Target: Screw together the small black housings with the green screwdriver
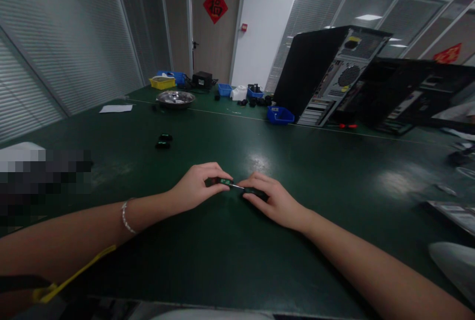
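Observation:
Between thumb and fingers, my left hand point(198, 186) pinches a small black part with a green circuit board point(224, 181). My right hand point(272, 199) is closed round the dark handle of a screwdriver point(255, 192), whose thin metal shaft points left and reaches the end of the small part. Whether the tip sits in a screw is too small to tell. Both hands are low over the green table point(222, 251). Two similar small black parts point(163, 141) lie side by side on the table, beyond my left hand.
Farther back are a metal dish point(175, 99), a yellow bin point(162, 82), a blue bin point(280, 115), white paper point(116, 109) and small black pieces. Computer towers point(334, 75) stand at the right. A yellow strap point(79, 273) crosses near my left forearm.

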`<action>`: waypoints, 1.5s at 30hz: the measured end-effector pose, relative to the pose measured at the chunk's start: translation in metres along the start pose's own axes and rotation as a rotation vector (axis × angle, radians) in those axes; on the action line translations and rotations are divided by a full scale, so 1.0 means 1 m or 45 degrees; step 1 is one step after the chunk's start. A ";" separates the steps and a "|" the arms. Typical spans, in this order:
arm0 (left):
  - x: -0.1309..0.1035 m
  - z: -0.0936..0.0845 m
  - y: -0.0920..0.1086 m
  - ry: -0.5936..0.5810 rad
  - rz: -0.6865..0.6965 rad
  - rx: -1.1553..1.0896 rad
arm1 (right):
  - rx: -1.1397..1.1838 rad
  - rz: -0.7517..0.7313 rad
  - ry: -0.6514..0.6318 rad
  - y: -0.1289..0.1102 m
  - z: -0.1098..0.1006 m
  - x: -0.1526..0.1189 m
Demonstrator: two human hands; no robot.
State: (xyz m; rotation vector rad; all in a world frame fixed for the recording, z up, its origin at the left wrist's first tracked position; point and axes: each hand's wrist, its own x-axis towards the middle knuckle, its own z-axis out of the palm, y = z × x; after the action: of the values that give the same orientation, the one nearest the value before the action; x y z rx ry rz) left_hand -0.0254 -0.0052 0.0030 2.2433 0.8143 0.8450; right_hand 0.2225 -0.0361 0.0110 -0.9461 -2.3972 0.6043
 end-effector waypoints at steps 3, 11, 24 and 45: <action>0.000 -0.001 0.000 -0.010 -0.002 -0.016 | 0.008 -0.006 -0.006 0.000 0.000 0.000; 0.000 -0.001 0.000 -0.003 -0.024 -0.065 | 0.024 -0.018 -0.017 0.000 0.000 0.000; 0.000 -0.001 -0.004 -0.029 -0.050 -0.111 | 0.037 -0.031 -0.019 -0.001 0.000 -0.001; 0.001 -0.001 -0.004 -0.029 -0.089 -0.163 | 0.044 -0.036 -0.039 0.001 0.001 -0.001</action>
State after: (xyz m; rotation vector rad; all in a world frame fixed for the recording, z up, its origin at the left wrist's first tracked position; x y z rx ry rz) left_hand -0.0272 -0.0021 0.0014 2.0974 0.8003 0.8142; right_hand 0.2226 -0.0362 0.0095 -0.8934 -2.4151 0.6518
